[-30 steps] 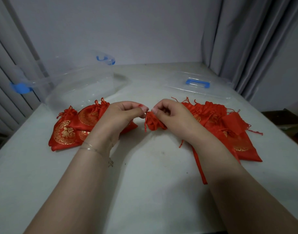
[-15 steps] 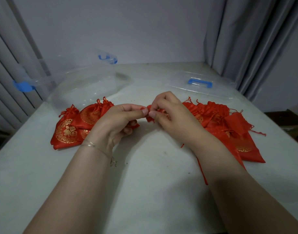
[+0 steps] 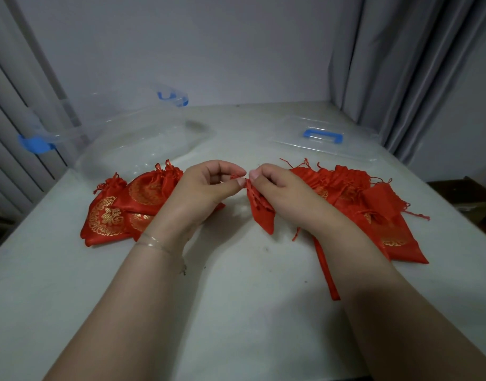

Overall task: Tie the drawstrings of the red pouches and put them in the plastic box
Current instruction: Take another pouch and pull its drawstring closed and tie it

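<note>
Now the plastic box (image 3: 143,141) at the tabletop's far left corner holds no pouches. Mid-table, the pouch (image 3: 259,213) has dropped open from its bunched state; left hand (image 3: 200,193) and right hand (image 3: 280,188) each pinch its drawstrings (image 3: 237,177). Tying probably unfinished.

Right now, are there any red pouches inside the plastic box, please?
No, the plastic box holds no pouches; the red pouches lie on the table.

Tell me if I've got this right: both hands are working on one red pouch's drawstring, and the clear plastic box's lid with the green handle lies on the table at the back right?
Nearly. The lid has a blue handle, not green, as the head view shows. The rest stands.
</note>
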`<act>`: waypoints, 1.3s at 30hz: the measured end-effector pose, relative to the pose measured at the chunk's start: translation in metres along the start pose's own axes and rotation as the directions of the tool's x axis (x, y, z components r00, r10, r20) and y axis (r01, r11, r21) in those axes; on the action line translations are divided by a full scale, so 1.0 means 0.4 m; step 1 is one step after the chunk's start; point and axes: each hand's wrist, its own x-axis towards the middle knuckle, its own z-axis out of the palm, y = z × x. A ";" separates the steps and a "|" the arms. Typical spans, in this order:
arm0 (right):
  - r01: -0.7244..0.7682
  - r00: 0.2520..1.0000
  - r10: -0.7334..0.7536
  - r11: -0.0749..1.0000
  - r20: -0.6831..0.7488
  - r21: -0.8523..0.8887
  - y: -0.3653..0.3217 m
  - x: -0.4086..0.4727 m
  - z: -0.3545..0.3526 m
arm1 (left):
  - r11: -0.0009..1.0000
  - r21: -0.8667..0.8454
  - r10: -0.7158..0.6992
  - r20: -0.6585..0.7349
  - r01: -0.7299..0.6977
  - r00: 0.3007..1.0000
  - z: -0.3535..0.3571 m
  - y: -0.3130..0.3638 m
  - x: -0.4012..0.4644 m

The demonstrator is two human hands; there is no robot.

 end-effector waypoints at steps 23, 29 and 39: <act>-0.212 0.977 0.174 0.799 0.121 0.563 0.000 0.001 -0.027 | 0.416 0.768 0.679 0.094 -0.487 0.728 0.013 -0.014 0.000; -0.109 0.994 0.102 0.905 0.040 0.412 -0.008 -0.006 -0.026 | 0.447 0.783 0.663 0.034 -0.432 0.748 0.015 -0.017 -0.001; -0.035 0.996 0.052 0.975 -0.070 0.220 -0.010 -0.008 -0.013 | 0.374 0.836 0.655 0.068 -0.402 0.752 0.009 -0.020 0.006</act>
